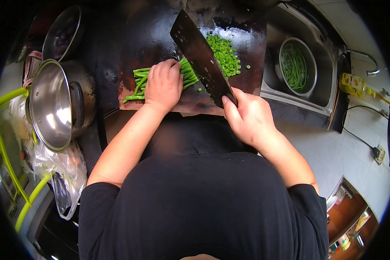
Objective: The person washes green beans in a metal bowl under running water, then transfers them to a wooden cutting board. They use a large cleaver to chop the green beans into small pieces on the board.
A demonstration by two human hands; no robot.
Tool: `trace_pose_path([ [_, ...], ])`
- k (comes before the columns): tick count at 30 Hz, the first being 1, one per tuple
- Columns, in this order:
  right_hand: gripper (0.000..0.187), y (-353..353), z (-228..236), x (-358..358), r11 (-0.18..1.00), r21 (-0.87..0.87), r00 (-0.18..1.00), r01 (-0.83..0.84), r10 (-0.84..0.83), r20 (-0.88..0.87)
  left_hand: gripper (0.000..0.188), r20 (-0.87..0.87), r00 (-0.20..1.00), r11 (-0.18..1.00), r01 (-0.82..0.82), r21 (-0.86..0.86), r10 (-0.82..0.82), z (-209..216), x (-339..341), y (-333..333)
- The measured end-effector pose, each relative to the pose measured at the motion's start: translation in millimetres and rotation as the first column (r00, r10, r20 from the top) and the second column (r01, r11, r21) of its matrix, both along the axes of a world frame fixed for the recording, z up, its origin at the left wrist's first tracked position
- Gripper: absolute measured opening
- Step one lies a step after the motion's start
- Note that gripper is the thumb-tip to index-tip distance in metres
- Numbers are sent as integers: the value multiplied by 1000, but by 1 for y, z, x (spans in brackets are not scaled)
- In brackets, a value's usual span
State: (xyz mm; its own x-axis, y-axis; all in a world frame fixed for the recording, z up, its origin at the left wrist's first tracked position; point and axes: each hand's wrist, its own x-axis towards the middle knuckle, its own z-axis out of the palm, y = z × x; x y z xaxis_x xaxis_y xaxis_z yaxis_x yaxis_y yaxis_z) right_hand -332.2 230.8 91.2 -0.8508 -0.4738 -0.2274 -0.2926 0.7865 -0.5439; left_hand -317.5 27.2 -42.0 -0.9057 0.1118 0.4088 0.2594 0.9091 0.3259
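My left hand (164, 82) presses down on a bundle of green beans (139, 82), its fingers curled over them. In my right hand (250, 113) is a cleaver (202, 55), its wide dark blade slanting up and to the left, beside the cut end of the bundle. Small bits stick to the blade. Right of the blade lies a heap of chopped green beans (224, 52), partly hidden behind it. Beans and heap both rest on a dark cutting board (252, 65), whose near edge is reddish brown.
At right, a sink (329, 56) holds a metal bowl (315, 78) of long green beans (294, 65) in water. A yellow bottle (352, 83) stands beside the faucet (370, 60). Leftward are a steel pot (52, 104), a dark bowl (63, 32) and a plastic bag (65, 173).
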Motion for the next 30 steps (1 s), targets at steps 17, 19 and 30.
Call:
trace_pose_path([
  [17,27,-50,-2,-17,956,289,987,56,-97,130,27,-21,996,995,84,46,-83,-6,-6,-6],
  [19,28,-53,-22,-19,954,283,986,97,-131,104,27,-26,996,995,88,46,-87,-7,-6,-6],
  [30,27,-19,-7,2,982,130,989,138,-144,41,29,-49,997,991,71,111,-66,-2,-2,-5],
])
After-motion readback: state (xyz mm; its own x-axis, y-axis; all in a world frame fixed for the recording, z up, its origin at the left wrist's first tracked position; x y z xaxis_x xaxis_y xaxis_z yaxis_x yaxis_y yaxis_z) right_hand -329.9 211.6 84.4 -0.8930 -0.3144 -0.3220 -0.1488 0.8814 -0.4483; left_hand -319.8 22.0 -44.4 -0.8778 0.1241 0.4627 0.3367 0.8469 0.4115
